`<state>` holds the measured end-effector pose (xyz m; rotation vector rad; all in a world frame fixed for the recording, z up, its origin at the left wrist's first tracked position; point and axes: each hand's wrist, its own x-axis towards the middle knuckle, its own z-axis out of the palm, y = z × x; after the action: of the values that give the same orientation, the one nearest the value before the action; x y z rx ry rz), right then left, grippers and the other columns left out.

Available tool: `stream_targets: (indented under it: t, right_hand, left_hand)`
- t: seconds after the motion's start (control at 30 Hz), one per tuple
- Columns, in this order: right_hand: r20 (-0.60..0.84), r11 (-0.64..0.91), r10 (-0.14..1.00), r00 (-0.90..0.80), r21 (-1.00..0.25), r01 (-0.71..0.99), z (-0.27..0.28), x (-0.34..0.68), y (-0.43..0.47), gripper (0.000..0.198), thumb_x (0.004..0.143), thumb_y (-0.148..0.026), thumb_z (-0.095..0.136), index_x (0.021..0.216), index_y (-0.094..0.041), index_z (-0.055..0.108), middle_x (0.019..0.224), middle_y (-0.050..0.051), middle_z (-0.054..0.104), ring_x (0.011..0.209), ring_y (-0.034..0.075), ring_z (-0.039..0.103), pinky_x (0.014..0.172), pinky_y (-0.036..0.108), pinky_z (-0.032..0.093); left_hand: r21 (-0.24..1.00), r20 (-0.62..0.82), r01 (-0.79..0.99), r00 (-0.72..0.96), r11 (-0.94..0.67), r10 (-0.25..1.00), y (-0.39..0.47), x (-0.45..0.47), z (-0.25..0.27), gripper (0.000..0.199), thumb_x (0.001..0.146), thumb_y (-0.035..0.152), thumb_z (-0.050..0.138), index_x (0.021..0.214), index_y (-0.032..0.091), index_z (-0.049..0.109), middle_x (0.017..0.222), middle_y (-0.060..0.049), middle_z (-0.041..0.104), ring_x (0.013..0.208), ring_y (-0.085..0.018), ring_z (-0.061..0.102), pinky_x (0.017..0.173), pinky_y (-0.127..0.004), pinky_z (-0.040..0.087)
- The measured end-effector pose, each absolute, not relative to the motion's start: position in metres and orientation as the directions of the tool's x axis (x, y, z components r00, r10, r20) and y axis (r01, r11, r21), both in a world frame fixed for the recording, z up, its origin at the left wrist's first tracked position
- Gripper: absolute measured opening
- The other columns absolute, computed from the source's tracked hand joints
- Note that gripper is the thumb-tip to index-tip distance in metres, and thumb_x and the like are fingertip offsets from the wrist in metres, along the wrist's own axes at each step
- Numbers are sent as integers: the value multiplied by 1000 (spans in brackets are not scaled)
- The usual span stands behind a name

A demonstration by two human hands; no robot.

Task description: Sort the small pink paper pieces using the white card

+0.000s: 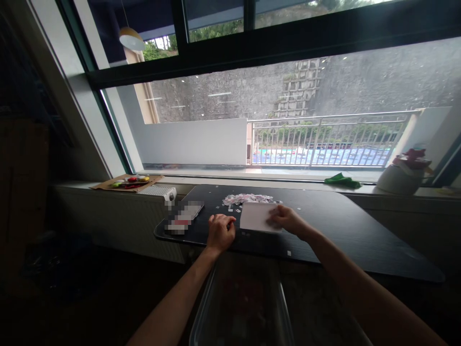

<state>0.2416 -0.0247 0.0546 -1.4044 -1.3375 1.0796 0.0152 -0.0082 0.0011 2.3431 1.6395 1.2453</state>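
Observation:
My right hand (pixel 283 218) grips the right edge of a flat white rectangular piece (pixel 255 216), like a card or shallow lid; the hand is slightly blurred. The piece is tilted up over the dark table, just in front of a heap of small pale paper bits (pixel 248 197). To its left, my left hand (pixel 220 231) rests at the table's near part with fingers curled and thumb side toward the white piece. Whatever those fingers hold, if anything, is hidden. A few loose bits lie around, one square bit (pixel 289 253) close to the front edge.
A pixelated flat object (pixel 184 217) lies on the dark table (pixel 334 226) at left. Below the edge stands a clear plastic bin (pixel 201 307). The windowsill bears a green cloth (pixel 342 180), a whitish pot (pixel 401 174) and a brown board (pixel 104 185) with colourful items.

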Motion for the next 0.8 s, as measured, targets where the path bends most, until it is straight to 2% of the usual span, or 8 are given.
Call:
stream_targets:
  t: [0.1,0.23,0.37,0.53,0.8]
  right_hand:
    - [-44,-39,999,-18,-973,226,54,246,-21,18,63,-10,71,74,-16,59,68,2,69,61,14,64,59,26,51]
    - [-63,-24,987,-150,-969,245,52,267,-33,29,55,-25,79,78,-16,63,75,2,69,67,15,63,62,28,50]
    - [-2,23,995,-100,-967,254,53,299,-48,34,52,-35,79,74,-16,62,71,1,66,63,14,59,56,26,45]
    - [-71,-75,997,25,-959,273,51,339,-65,32,51,-32,76,75,-17,62,72,1,67,64,15,59,57,27,44]
    - [-179,-168,984,-16,-948,270,53,345,-82,25,55,-25,70,76,-16,60,69,-2,64,63,12,57,57,24,42]
  left_hand:
    - [434,591,779,133,-452,796,-8,15,1,20,75,16,49,82,21,67,86,-3,70,94,-21,58,98,-44,33]
    - [423,606,782,133,-458,785,-8,16,1,21,74,15,49,81,22,68,85,-3,70,93,-21,59,98,-43,34]
    - [417,609,786,133,-457,782,-9,16,2,21,75,15,48,81,21,68,84,-3,70,92,-21,59,97,-44,35]
    - [405,615,789,139,-462,776,-9,16,2,21,74,16,48,81,22,68,85,-3,71,92,-22,59,98,-45,34]
    - [383,626,795,151,-471,765,-6,12,-1,22,75,18,47,81,21,68,84,-4,71,91,-23,60,97,-45,35]
